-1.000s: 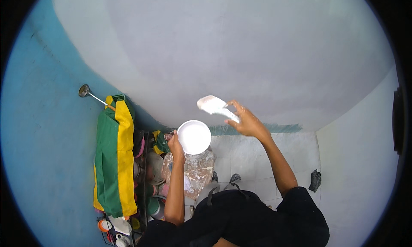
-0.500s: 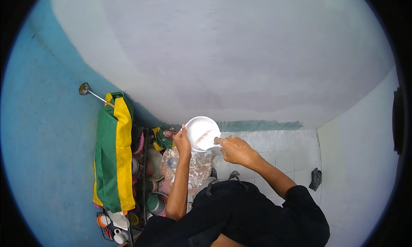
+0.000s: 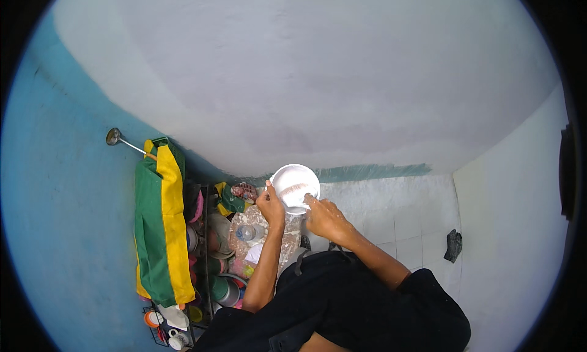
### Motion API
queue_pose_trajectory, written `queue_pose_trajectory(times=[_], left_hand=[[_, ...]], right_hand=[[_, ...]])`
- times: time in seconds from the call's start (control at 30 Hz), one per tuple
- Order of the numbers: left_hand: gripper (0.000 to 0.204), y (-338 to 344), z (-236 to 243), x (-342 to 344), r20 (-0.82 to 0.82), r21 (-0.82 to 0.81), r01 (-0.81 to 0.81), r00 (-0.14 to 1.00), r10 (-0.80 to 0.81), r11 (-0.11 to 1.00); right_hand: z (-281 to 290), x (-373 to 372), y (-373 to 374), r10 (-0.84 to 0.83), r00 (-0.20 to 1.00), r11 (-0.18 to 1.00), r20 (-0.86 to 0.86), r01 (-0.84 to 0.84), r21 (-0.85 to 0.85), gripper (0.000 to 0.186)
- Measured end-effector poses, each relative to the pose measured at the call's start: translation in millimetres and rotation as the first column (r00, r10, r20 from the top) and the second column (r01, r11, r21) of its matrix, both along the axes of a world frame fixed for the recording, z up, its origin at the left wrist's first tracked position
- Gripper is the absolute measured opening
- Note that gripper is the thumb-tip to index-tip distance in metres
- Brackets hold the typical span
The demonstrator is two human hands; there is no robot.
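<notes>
My left hand (image 3: 271, 206) grips the left rim of a round white tub (image 3: 317, 179), its thumb over the edge. White paint (image 3: 290, 176) lies inside the tub. My right hand (image 3: 330, 220) is closed round the handle of a paintbrush (image 3: 295, 190), at the tub's near right side. The brush's wide, paint-covered head rests inside the tub; most of its handle is hidden by my fingers. Specks of white paint dot my right hand and forearm.
Ahead stands a wall (image 3: 330, 83) painted pale over blue-green. At left, a green and yellow cover (image 3: 160, 223) hangs over a kitchenware rack, with a ladle (image 3: 114, 136) sticking out. A paint-spattered sheet (image 3: 278, 239) and a plastic bottle (image 3: 246, 232) lie below. A dark cloth (image 3: 452, 245) lies at right.
The tub and both hands have shifted slightly right in the view. The brush has tilted and sits further inside the tub, with my right hand lower and nearer its rim.
</notes>
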State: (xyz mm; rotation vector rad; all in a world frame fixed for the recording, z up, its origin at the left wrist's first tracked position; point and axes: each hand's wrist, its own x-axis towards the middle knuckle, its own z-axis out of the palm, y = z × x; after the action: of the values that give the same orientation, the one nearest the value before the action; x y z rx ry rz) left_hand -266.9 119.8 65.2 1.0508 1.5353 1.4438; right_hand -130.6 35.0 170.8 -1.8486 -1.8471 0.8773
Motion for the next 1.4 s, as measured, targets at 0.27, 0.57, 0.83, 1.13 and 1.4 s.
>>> queue_pose_trajectory(times=[0.27,0.57,0.83,1.13,1.4], left_hand=[[0.051,-7.2,0.9,15.7,0.035,0.055,0.019,0.999,-0.021,0.998],[0.047,-17.8,7.2,22.2,-0.010,0.107,0.005,1.000,-0.004,0.994],[0.052,-18.4,-10.8,20.3,0.011,0.007,-0.064,0.998,0.064,0.998],[0.060,-2.6,-38.6,-18.8,0.068,-0.035,-0.142,0.987,0.144,0.989],[0.059,7.2,-38.1,-21.0,0.188,-0.058,-0.118,0.974,0.126,0.991]], right_hand=[[-4.0,3.1,3.9,-0.061,0.998,0.998,0.018,0.061,0.021,0.039],[-28.6,-3.7,-3.5,-0.098,0.994,0.993,0.044,0.095,0.073,0.047],[-31.0,3.2,-8.7,-0.125,0.992,0.978,-0.024,0.127,0.165,0.029],[2.4,40.1,-0.7,-0.155,0.896,0.986,-0.417,0.167,-0.006,0.033],[5.4,26.1,20.8,-0.050,0.936,0.994,-0.348,0.082,0.078,0.032]])
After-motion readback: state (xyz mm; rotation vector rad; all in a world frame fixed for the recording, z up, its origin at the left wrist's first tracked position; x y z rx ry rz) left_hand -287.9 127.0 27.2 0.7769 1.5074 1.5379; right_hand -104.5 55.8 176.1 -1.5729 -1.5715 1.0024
